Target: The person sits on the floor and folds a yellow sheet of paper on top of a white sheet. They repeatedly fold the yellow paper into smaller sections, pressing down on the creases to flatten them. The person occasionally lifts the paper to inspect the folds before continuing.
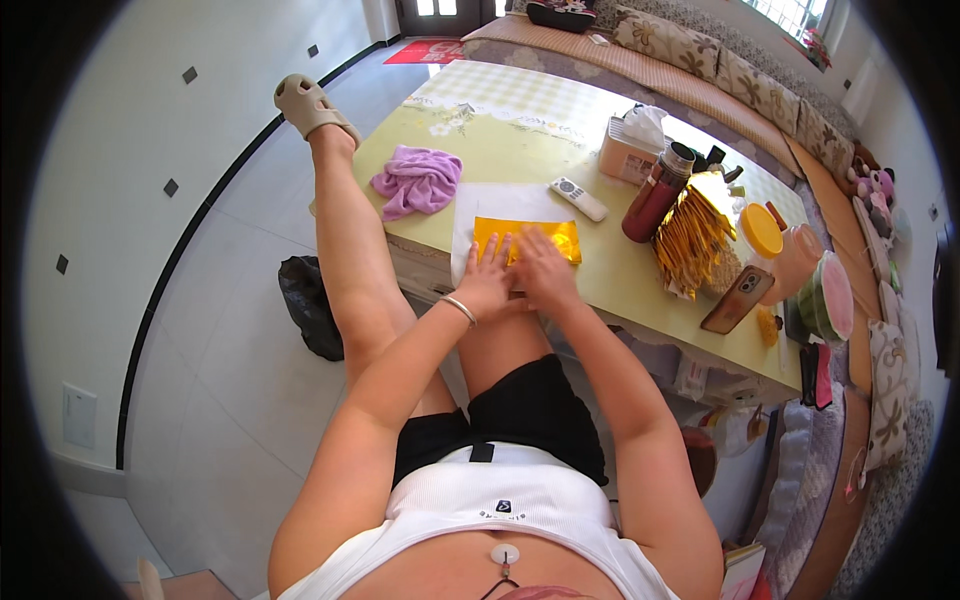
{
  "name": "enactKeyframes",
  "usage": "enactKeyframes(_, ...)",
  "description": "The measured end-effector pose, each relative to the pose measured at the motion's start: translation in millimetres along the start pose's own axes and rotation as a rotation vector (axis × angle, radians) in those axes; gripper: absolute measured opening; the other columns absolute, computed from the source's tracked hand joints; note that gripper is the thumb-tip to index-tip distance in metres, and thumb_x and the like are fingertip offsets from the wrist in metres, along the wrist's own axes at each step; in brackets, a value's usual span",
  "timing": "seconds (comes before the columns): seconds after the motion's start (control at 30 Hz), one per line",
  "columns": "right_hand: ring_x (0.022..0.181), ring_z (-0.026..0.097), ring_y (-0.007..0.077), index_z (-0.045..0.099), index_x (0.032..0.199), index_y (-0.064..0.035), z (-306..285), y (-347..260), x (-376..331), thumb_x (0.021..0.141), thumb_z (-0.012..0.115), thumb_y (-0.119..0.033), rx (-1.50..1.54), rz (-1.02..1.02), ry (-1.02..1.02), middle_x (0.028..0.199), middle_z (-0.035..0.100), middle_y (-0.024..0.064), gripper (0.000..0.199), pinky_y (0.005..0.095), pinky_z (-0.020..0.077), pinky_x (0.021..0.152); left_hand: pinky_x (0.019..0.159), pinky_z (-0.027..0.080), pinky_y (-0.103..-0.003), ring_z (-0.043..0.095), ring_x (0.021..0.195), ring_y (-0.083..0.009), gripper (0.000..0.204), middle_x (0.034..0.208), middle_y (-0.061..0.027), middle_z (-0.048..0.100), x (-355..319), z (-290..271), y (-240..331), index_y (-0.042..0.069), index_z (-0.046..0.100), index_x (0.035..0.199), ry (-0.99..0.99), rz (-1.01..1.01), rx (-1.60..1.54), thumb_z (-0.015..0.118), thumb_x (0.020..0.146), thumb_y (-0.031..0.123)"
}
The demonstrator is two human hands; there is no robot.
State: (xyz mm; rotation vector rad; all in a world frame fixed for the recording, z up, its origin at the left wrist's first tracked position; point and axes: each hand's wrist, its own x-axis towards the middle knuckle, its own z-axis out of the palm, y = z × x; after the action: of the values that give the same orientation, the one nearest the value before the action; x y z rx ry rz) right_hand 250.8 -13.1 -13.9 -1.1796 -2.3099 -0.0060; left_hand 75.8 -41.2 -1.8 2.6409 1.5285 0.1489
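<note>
A shiny gold foil pouch [567, 240] lies flat on a white sheet [472, 203] at the table's near edge. My left hand [487, 282] rests on the pouch's left part, fingers stretched out and slightly apart. Beside it, my right hand [545, 268] lies across the middle of the pouch, its fingers extended and a little blurred. The two hands touch or nearly touch near the thumbs. Both hide the pouch's lower middle. Just beyond the sheet is a white remote control [578, 199].
On the table [400, 235] lies a purple cloth [418, 181] to the left. Rightward stand a tissue box [628, 150], a dark red thermos [657, 195], a bundle of gold pouches [692, 235], a yellow-lidded jar [760, 232] and a phone [738, 299]. A black bag [311, 305] sits on the floor.
</note>
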Motion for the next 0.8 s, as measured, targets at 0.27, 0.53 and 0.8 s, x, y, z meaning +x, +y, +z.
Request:
enactKeyframes(0.27, 0.155, 0.016, 0.0290, 0.027, 0.156, -0.0001, -32.9, 4.1, -21.0, 0.098, 0.045, -0.061, -0.087, 0.198, -0.366, 0.165, 0.021, 0.0182, 0.086, 0.0426, 0.0149, 0.125, 0.122, -0.004, -0.057, 0.002, 0.157, -0.0281, 0.097, 0.169, -0.0133, 0.009, -3.5, -6.2, -43.4, 0.014, 0.017, 0.162, -0.059, -0.015, 0.004, 0.040, 0.091, 0.076)
enactKeyframes(0.53, 0.126, 0.054, 0.0334, 0.054, 0.137, 0.0042, -51.1, 50.9, -47.2, 0.096, 0.062, -0.028, 0.060, 0.227, 0.051, 0.133, 0.058, 0.0221, 0.053, 0.0425, 0.0423, 0.106, 0.112, 0.034, -0.050, 0.045, 0.134, -0.0348, 0.066, 0.141, -0.0207, 0.052, 1.9, -16.2, -88.5, 0.006, 0.053, 0.141, 0.276, -0.215, -0.180, 0.067, 0.089, 0.045)
enactKeyframes(0.8, 0.059, 0.067, 0.0167, 0.043, 0.142, 0.0097, -28.1, 51.3, 1.8, 0.091, 0.062, -0.002, 0.741, 0.735, 0.091, 0.080, 0.067, 0.0136, 0.055, 0.0303, 0.0553, 0.054, 0.082, 0.056, -0.038, 0.070, 0.092, -0.0286, 0.037, 0.099, -0.0163, 0.072, 66.0, -18.2, -73.7, -0.002, 0.070, 0.106, 0.409, -0.529, -0.374, 0.081, 0.075, 0.015)
